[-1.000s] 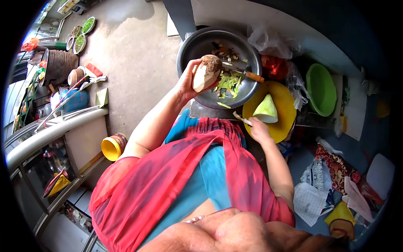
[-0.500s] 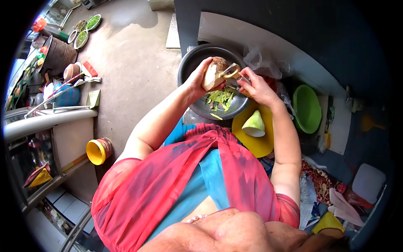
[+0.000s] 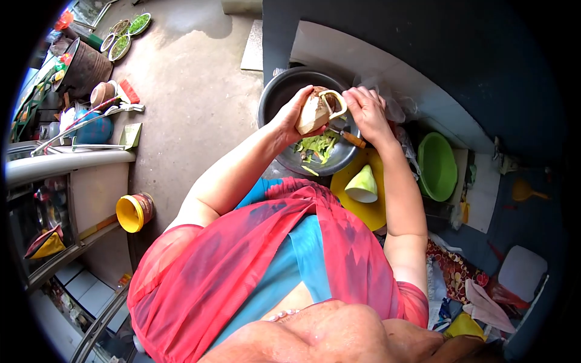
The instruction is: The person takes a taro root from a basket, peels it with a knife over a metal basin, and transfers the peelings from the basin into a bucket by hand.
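Observation:
My left hand (image 3: 295, 116) is closed around a partly peeled root vegetable (image 3: 313, 116), which looks like a taro, pale below with rough brown skin on top. My right hand (image 3: 369, 113) is closed at the right end of a cream-coloured looped peeler (image 3: 336, 104), which lies against the vegetable's upper right side; its blade is hard to make out. Both hands are above a dark grey basin (image 3: 270, 100). Green and yellowish peelings (image 3: 318, 146) lie inside. A tool with a wooden handle (image 3: 353, 139) rests across the basin's right rim, below my right hand.
A pale green peeled piece (image 3: 363, 186) sits on a yellow round surface (image 3: 370, 213) beside my right forearm. Further right stands a green basin (image 3: 437, 166). A clear plastic bag (image 3: 393, 109) lies behind my right hand. On the left floor is a yellow-lined bucket (image 3: 134, 213).
My right hand has turned and moved slightly up, and the wooden-handled tool below it shows more fully. The vegetable is tilted a little differently in my left hand. The camera view has shifted slightly.

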{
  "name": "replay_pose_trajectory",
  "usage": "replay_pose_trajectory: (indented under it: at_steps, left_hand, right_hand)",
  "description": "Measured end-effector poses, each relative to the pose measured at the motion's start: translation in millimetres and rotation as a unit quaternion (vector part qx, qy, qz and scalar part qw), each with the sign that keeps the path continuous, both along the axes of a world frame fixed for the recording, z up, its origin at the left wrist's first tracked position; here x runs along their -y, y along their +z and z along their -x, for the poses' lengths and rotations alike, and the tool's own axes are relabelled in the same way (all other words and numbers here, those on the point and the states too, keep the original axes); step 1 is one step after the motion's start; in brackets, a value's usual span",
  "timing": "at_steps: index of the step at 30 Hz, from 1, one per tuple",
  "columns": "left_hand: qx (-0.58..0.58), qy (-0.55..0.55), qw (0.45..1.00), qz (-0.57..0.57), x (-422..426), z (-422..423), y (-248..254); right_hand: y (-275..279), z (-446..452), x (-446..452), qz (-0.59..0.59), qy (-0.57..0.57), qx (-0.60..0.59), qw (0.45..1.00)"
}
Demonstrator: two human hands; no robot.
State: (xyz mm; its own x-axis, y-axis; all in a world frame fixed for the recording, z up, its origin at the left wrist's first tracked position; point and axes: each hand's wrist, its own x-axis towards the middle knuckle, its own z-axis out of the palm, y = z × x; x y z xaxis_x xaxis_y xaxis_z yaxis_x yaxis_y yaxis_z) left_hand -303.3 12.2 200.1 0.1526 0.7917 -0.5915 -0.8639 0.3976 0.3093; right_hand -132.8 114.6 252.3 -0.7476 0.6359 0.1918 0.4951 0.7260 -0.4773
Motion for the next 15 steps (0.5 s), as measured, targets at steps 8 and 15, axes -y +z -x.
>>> replay_pose_trajectory:
  at_steps: [8,15]
  left_hand:
    - [-0.042,-0.001,0.999,0.020,7.8,0.8,-4.9]
    - [-0.111,-0.013,0.994,0.011,13.0,-6.7,-10.0]
  right_hand:
    - [35.7,28.8,22.0,-0.206,0.085,0.033,0.974]
    - [9.8,48.0,9.4,-0.263,0.045,-0.025,0.963]
